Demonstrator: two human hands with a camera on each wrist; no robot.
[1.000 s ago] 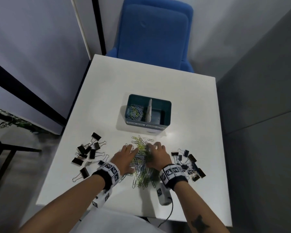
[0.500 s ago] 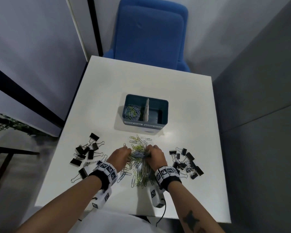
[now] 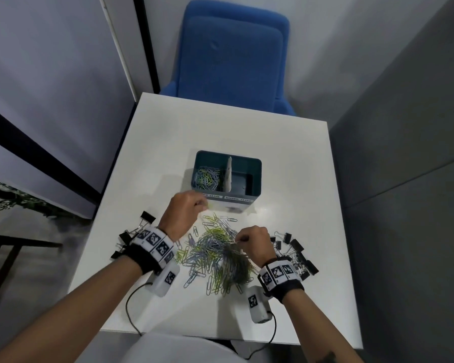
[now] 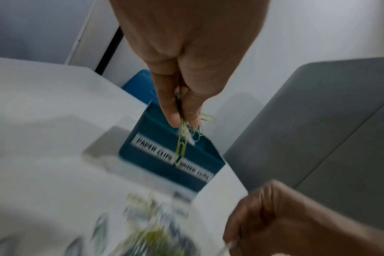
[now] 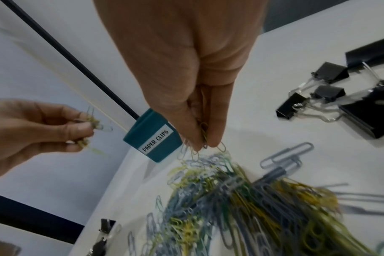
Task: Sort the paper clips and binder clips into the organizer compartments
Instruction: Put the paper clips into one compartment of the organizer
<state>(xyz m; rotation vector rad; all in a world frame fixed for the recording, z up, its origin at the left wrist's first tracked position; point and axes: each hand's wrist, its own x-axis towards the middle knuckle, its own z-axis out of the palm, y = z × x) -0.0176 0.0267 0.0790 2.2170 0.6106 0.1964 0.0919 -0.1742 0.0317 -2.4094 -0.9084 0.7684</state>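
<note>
A teal organizer [image 3: 256, 176] with two labelled compartments stands mid-table; its left compartment holds paper clips [image 3: 207, 178], its right one looks bare. My left hand [image 3: 188, 208] is raised just in front of the organizer and pinches a small bunch of paper clips [image 4: 187, 131]. A loose heap of yellow, blue and grey paper clips [image 3: 215, 255] lies on the table. My right hand [image 3: 252, 239] hovers over the heap and pinches a hanging tangle of paper clips [image 5: 200, 147]. Black binder clips lie in a left group [image 3: 131, 237] and a right group [image 3: 296, 255].
The white table [image 3: 286, 158] has its near edge at my body. A blue chair [image 3: 233, 56] stands behind the far edge, and a grey partition [image 3: 404, 153] runs along the right. Cables hang from both wrist cameras.
Both hands have lifted out of the heap with paper clips. The left hand has travelled forward to the front of the organizer; the right hand has risen slightly above the heap.
</note>
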